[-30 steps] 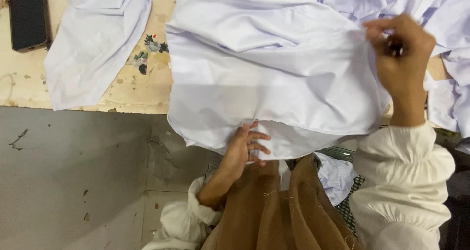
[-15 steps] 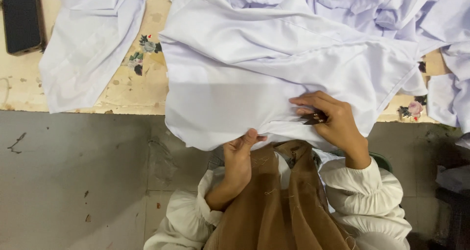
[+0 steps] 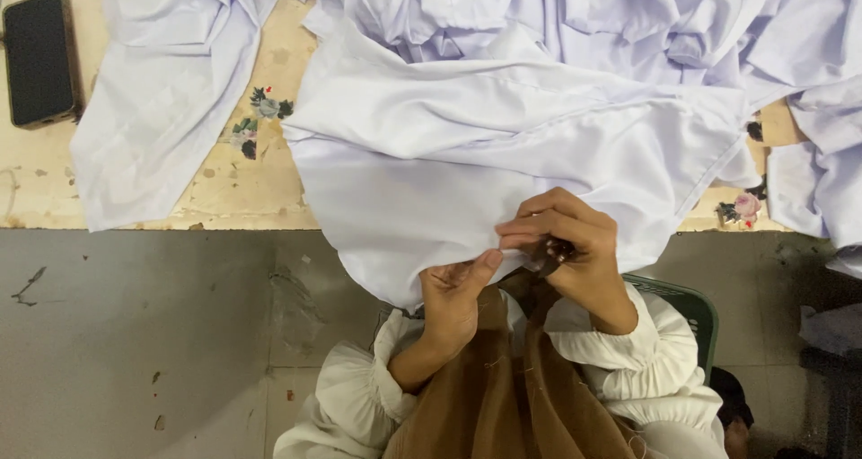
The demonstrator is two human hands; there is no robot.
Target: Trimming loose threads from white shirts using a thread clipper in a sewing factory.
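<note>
A large piece of white cloth (image 3: 467, 163) hangs over the table's near edge toward my lap. My left hand (image 3: 453, 293) pinches its lower hem between thumb and fingers. My right hand (image 3: 566, 248) sits right beside it on the same hem, fingers curled around a small dark tool (image 3: 549, 254) and pressing the cloth. Both hands touch at the hem. Cream sleeves and a brown garment lie below.
More white cloth (image 3: 166, 91) lies spread at the left and heaped along the back (image 3: 628, 19). A black phone (image 3: 40, 59) rests at the table's far left. The worn table top (image 3: 233, 180) has flower stickers. A green seat edge (image 3: 687, 302) shows at my right.
My right hand came down from the cloth's upper right to the near hem, beside my left hand. The left hand shifted from under the cloth to pinching the hem.
</note>
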